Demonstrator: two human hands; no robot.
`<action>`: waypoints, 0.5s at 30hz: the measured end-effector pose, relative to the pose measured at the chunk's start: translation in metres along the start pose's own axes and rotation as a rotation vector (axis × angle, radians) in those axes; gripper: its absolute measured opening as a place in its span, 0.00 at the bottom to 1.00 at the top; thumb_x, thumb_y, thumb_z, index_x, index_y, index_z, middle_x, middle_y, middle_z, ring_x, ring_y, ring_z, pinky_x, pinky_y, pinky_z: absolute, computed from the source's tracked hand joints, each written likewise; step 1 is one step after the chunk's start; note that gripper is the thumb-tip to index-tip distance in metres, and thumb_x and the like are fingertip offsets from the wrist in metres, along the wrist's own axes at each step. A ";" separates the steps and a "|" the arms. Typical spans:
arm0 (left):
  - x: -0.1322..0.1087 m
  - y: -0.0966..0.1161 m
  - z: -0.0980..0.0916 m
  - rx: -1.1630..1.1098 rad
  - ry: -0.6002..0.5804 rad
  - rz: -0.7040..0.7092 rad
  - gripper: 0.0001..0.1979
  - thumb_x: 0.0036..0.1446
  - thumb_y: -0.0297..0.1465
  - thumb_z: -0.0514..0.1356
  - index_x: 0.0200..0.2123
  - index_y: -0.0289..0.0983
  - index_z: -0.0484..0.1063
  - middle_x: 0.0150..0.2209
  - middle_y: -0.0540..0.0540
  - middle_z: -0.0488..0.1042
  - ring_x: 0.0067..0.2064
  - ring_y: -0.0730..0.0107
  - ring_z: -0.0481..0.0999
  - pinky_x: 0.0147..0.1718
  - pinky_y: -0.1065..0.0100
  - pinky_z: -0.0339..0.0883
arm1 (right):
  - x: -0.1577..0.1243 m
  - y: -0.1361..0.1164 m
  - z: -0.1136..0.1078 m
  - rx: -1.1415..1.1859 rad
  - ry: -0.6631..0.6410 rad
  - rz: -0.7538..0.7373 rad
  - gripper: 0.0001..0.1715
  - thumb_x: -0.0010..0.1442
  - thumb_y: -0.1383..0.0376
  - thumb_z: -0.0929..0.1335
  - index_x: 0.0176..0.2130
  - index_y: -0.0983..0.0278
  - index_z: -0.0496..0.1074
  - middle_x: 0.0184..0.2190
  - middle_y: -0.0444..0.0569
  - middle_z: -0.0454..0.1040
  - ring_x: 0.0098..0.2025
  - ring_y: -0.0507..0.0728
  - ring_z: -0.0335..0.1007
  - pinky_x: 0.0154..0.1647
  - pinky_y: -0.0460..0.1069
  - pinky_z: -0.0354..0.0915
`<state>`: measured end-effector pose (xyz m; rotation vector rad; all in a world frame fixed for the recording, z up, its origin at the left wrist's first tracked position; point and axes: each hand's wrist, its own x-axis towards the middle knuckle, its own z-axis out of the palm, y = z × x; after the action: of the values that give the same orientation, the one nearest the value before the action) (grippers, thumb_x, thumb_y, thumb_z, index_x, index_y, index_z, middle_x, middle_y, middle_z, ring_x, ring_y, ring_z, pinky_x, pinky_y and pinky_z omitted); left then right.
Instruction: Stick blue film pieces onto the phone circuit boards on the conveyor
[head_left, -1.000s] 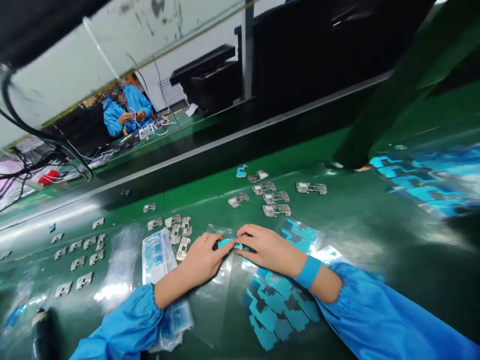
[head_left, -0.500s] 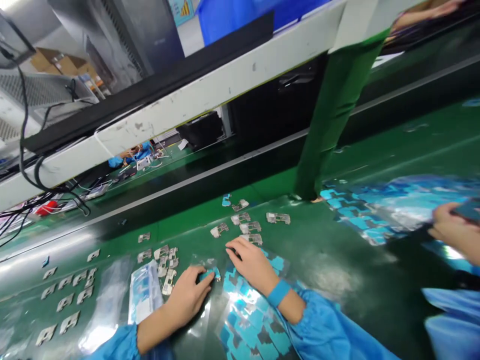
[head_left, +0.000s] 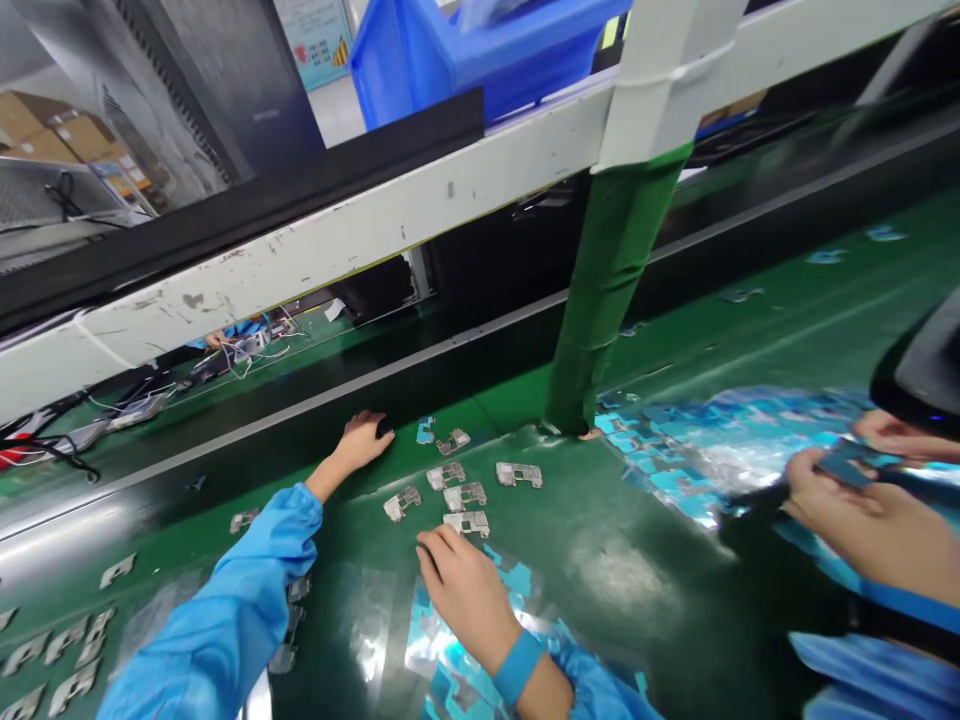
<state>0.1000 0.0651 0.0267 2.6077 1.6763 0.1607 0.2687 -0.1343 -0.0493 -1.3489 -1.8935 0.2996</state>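
My left hand (head_left: 364,440) is stretched out to the dark belt's near edge, left of a small blue-covered metal part (head_left: 426,430). Its thumb and forefinger stand apart, with no part visible between them; the other fingers are partly hidden. My right hand (head_left: 461,590) hovers or rests just below a silver metal bracket (head_left: 466,523), fingers loosely bent and apart, holding nothing I can see. Several similar cut-out metal pieces (head_left: 519,475) lie around it. Under my right wrist is a clear sheet with blue film pieces (head_left: 457,665).
More metal brackets (head_left: 67,640) lie at the left. On the right, a co-worker's hands (head_left: 847,500) hold a blue flat piece beside a sheet of blue pieces (head_left: 697,440). A green-wrapped post (head_left: 607,290) stands behind the table, and a white beam (head_left: 300,260) crosses above.
My left hand has moved away from the near table to the belt edge; the blue-covered part it pinched no longer shows. My right hand stays near the brackets. The view has shifted right.
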 end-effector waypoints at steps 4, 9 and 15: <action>0.029 0.059 0.021 -0.024 -0.142 0.043 0.18 0.67 0.39 0.63 0.56 0.36 0.73 0.59 0.39 0.73 0.58 0.52 0.74 0.57 0.45 0.70 | 0.003 0.002 -0.009 -0.014 0.059 0.082 0.15 0.72 0.67 0.61 0.44 0.61 0.77 0.36 0.52 0.79 0.35 0.59 0.79 0.36 0.50 0.72; 0.055 0.097 0.043 -0.053 -0.351 -0.059 0.21 0.66 0.39 0.64 0.58 0.37 0.71 0.61 0.38 0.70 0.60 0.49 0.72 0.58 0.43 0.69 | 0.007 0.012 -0.018 -0.027 0.140 0.178 0.17 0.72 0.66 0.61 0.48 0.64 0.78 0.41 0.57 0.78 0.38 0.60 0.78 0.37 0.51 0.71; 0.071 0.114 0.040 -0.212 -0.435 -0.065 0.20 0.67 0.37 0.64 0.58 0.36 0.71 0.59 0.39 0.72 0.58 0.51 0.75 0.56 0.44 0.71 | 0.011 0.017 -0.021 -0.020 0.190 0.166 0.14 0.69 0.64 0.64 0.45 0.65 0.79 0.40 0.55 0.78 0.37 0.60 0.77 0.37 0.52 0.71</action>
<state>0.2369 0.0832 0.0021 2.2263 1.4936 -0.2059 0.2940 -0.1224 -0.0405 -1.4970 -1.6360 0.2268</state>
